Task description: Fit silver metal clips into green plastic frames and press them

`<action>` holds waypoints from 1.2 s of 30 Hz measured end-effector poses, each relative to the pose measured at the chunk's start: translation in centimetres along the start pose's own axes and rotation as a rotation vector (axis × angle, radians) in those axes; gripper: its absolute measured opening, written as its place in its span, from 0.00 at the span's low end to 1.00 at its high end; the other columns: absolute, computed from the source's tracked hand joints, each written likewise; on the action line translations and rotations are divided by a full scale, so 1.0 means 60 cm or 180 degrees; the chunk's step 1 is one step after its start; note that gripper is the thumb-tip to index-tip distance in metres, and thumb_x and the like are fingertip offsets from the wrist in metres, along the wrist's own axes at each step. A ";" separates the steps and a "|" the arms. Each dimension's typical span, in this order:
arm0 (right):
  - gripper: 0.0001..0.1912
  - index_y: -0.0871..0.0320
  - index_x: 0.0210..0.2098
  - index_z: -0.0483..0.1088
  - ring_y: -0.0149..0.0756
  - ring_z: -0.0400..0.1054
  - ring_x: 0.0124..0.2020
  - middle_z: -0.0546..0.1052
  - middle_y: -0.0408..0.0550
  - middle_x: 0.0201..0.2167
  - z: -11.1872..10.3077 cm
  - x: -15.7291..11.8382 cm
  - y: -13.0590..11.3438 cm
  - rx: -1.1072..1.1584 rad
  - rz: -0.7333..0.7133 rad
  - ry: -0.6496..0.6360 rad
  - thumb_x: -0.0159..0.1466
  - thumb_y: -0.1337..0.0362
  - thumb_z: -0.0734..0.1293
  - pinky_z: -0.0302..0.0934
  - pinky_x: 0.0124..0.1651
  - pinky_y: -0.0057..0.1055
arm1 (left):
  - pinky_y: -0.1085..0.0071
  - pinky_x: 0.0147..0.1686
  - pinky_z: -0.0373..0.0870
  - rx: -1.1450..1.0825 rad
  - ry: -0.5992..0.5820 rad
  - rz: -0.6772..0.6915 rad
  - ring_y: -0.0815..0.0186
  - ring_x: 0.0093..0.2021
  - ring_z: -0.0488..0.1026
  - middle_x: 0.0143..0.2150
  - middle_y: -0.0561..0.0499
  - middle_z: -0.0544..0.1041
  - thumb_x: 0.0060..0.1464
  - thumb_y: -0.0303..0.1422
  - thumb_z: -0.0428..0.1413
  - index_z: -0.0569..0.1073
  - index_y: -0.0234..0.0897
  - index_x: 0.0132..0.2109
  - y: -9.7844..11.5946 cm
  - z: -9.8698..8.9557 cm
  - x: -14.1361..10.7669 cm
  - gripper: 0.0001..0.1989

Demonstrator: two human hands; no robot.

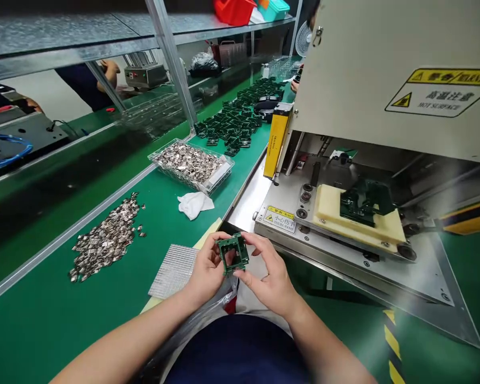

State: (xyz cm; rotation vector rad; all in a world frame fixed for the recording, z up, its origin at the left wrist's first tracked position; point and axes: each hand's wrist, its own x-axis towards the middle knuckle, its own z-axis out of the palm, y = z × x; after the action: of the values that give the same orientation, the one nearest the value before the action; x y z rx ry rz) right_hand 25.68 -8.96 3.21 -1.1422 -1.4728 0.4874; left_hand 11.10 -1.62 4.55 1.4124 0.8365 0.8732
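a: hand pose?
b: left hand (206,269) and right hand (271,277) raised above the lap, both pinching one green frame (233,254) between fingertips.
a: counts?
b: two metal-piece heaps on the surface (44,314): loose pile (106,240), tray (191,164).

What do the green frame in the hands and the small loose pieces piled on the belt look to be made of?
Green frame: likely moulded plastic, matte dark green, thin open ribs; both hands' fingers pinch it. Loose pieces: probably stamped sheet metal, with shiny silvery glints. The same kind seems to fill the clear tray, which looks like transparent plastic.
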 end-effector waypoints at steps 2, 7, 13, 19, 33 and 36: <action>0.29 0.51 0.64 0.57 0.48 0.62 0.56 0.67 0.53 0.57 -0.006 -0.004 0.004 -0.0018 0.0013 0.0023 0.67 0.57 0.69 0.61 0.57 0.47 | 0.76 0.31 0.69 0.0070 -0.0003 -0.0052 0.70 0.31 0.68 0.34 0.54 0.70 0.50 0.38 0.63 0.66 0.40 0.44 -0.002 0.007 -0.001 0.18; 0.35 0.52 0.67 0.53 0.50 0.62 0.56 0.65 0.56 0.59 -0.030 0.005 0.002 -0.0216 -0.0195 -0.0109 0.67 0.53 0.69 0.61 0.57 0.49 | 0.74 0.37 0.71 0.0275 -0.0335 0.0068 0.68 0.38 0.70 0.41 0.50 0.72 0.56 0.39 0.58 0.66 0.40 0.48 0.003 0.011 -0.003 0.15; 0.33 0.53 0.61 0.63 0.48 0.67 0.50 0.71 0.55 0.53 -0.111 -0.019 -0.016 -0.0129 -0.0169 0.0347 0.62 0.48 0.72 0.68 0.49 0.40 | 0.66 0.45 0.72 0.0252 -0.1800 -0.0078 0.59 0.49 0.74 0.50 0.42 0.74 0.58 0.40 0.58 0.59 0.44 0.62 0.031 0.003 0.044 0.28; 0.37 0.56 0.59 0.66 0.49 0.66 0.53 0.70 0.54 0.53 -0.232 -0.087 -0.024 0.0022 -0.0003 0.2764 0.55 0.50 0.77 0.65 0.53 0.43 | 0.59 0.53 0.70 0.0836 -0.1565 0.0976 0.55 0.56 0.71 0.56 0.41 0.73 0.58 0.40 0.57 0.69 0.38 0.54 0.090 0.132 0.159 0.19; 0.34 0.55 0.59 0.65 0.49 0.68 0.51 0.72 0.55 0.51 -0.356 -0.010 -0.020 -0.1435 0.0502 0.2004 0.58 0.50 0.74 0.67 0.50 0.43 | 0.60 0.50 0.71 0.0126 -0.1709 0.0620 0.58 0.46 0.75 0.44 0.46 0.78 0.39 0.36 0.69 0.71 0.35 0.51 0.134 0.203 0.214 0.31; 0.34 0.55 0.57 0.67 0.49 0.70 0.45 0.75 0.53 0.46 -0.366 0.033 -0.014 -0.1963 0.0772 0.1335 0.56 0.45 0.73 0.66 0.49 0.47 | 0.60 0.51 0.71 0.0332 -0.1613 0.0303 0.55 0.49 0.74 0.46 0.44 0.78 0.37 0.38 0.70 0.73 0.38 0.49 0.108 0.094 0.190 0.29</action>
State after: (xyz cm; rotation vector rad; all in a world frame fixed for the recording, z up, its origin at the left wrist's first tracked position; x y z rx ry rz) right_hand 45.81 -14.11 10.66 -1.7966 -1.1399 -0.0697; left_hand 21.23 5.78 11.36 1.6793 0.4352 0.5074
